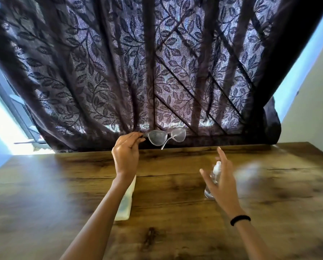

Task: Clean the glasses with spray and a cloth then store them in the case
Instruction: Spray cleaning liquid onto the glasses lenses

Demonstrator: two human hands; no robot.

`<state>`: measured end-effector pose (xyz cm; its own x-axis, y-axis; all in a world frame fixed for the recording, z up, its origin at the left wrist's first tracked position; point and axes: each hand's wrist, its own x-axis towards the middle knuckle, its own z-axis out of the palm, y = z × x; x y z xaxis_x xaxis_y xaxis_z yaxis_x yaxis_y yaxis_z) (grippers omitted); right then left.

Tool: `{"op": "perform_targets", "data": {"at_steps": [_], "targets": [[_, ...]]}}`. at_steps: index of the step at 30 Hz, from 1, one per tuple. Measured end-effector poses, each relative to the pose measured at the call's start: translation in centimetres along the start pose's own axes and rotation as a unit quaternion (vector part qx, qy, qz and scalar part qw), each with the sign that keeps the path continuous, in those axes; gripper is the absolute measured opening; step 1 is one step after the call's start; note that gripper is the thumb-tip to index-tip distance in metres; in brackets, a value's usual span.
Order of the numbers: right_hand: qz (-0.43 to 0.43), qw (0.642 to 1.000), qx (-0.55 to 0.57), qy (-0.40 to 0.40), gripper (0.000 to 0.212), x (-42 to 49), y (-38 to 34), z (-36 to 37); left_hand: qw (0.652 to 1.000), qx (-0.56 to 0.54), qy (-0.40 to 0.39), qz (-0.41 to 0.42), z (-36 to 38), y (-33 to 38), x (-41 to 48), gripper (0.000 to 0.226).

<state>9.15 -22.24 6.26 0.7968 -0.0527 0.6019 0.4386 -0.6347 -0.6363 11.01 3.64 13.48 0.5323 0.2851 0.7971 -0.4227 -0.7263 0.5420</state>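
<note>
Glasses point(165, 136), clear frame, held up in the air over the far edge of the tabletop point(175, 212), in front of the dark leaf-pattern curtain point(157, 62); lenses look misted, one temple arm hangs down loose. Left hand point(126, 152) pinches them at the left end of the frame, thumb & fingers closed on it, rest of the frame sticking out to the right w/ nothing touching. Right hand point(219, 182) is lower & nearer, to the right, apart from the glasses; it's wrapped around a small clear spray bottle point(214, 177) w/ white top, index finger raised off the nozzle, bottle tilted, base near the wood but can't tell if it touches. Black band point(240, 219) on the right wrist. Blurry pale patch right of that hand, too smeared to tell what it is. Pale flat item point(126, 199) lies on the tabletop under the left forearm, partly hidden, could be case or cloth, can't tell. Room: wood is bare front-centre, far left & far right, plenty of open surface either side of the arms. Far edge runs just below the curtain hem, curtain hangs right behind it so little clearance back there. Bright window point(5, 109) at far left, pale wall point(310, 102) at right.
</note>
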Motion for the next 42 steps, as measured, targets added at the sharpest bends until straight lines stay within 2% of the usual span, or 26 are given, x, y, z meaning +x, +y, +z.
{"op": "perform_targets", "data": {"at_steps": [3, 9, 15, 18, 21, 26, 32, 36, 42], "targets": [[0.006, 1.000, 0.021, -0.018, 0.079, -1.1, 0.7, 0.7, 1.000, -0.005, 0.003, -0.010, 0.1, -0.2, -0.2, 0.017], [-0.017, 0.999, 0.005, -0.047, 0.073, -0.9, 0.6, 1.1, 1.000, -0.016, 0.019, -0.019, 0.1, -0.4, -0.2, 0.019], [-0.094, 0.995, 0.031, 0.006, 0.070, 1.4, -3.1, 1.1, 0.999, -0.019, 0.012, -0.024, 0.2, -0.5, -0.2, 0.018], [-0.134, 0.989, 0.063, 0.022, 0.064, 3.1, -6.6, 0.5, 0.999, -0.022, 0.016, -0.021, 0.1, -0.5, -0.1, 0.017], [-0.173, 0.979, 0.107, 0.005, 0.053, 4.0, -10.0, 0.1, 0.999, -0.023, 0.024, -0.020, 0.2, -0.5, 0.0, 0.017], [-0.209, 0.974, 0.088, -0.013, 0.040, 4.5, -13.6, 0.2, 0.999, -0.017, 0.031, -0.026, 0.3, -0.4, -0.1, 0.015], [-0.202, 0.971, 0.108, 0.072, 0.036, 5.4, -13.6, -0.7, 0.999, -0.028, 0.033, -0.031, -0.1, -0.5, 0.1, 0.014], [-0.178, 0.975, 0.078, 0.111, 0.036, 6.3, -11.7, -2.2, 0.998, -0.034, 0.038, -0.032, -0.4, -0.6, 0.1, 0.015], [-0.112, 0.990, -0.004, 0.085, 0.032, 6.7, -8.8, -3.1, 0.998, -0.038, 0.040, -0.034, -0.3, -0.3, 0.0, 0.017]]}}
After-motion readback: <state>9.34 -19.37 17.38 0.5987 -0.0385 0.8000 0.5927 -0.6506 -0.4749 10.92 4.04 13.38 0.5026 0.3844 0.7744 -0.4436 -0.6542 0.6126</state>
